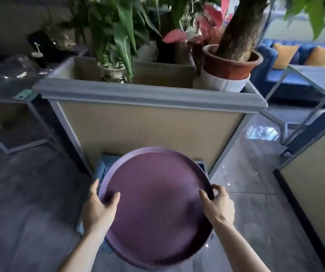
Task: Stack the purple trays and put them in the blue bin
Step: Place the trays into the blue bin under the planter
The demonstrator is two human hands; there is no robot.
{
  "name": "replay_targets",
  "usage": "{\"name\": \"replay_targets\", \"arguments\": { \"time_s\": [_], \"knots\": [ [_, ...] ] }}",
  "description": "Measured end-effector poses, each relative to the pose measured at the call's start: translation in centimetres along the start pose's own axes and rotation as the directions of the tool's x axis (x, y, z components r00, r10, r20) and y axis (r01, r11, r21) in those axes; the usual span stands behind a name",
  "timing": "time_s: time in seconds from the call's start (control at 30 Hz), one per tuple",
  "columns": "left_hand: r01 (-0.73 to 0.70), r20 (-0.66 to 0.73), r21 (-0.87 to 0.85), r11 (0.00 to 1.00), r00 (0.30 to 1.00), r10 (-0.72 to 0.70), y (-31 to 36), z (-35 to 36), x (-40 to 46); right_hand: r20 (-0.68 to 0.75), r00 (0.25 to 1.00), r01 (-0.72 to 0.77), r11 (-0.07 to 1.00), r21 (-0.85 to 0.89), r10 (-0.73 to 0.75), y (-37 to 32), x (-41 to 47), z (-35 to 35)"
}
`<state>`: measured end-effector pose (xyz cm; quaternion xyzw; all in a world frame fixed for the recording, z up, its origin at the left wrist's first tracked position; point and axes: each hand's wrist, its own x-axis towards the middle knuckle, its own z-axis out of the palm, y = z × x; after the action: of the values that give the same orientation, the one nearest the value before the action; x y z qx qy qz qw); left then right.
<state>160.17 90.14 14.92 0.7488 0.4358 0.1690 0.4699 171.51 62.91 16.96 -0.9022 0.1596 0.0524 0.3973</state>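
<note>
A large round purple tray (157, 205) fills the lower middle of the head view. I cannot tell whether other trays are stacked beneath it. My left hand (98, 209) grips its left rim with the thumb inside the tray. My right hand (217, 205) grips the right rim the same way. The tray hangs over the blue bin (101, 167), which stands on the floor and is mostly hidden; only its far corners and left edge show around the tray.
Right behind the bin stands a tan planter box with a grey rim (149, 95), holding green plants and a terracotta pot (230, 63). A partition panel (314, 193) rises at the right. A blue sofa (295, 61) sits far right. Grey tiled floor (30, 203) lies on both sides.
</note>
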Motion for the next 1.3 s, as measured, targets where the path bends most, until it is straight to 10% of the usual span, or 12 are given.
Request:
{"name": "replay_targets", "arguments": {
  "time_s": [1.3],
  "knots": [
    [0.137, -0.051, 0.476, 0.869, 0.990, -0.128, -12.0, 9.5, 8.2, 0.060, 0.996, -0.047, 0.946, -0.322, 0.070, 8.5, 8.1, 12.9]
  ]
}}
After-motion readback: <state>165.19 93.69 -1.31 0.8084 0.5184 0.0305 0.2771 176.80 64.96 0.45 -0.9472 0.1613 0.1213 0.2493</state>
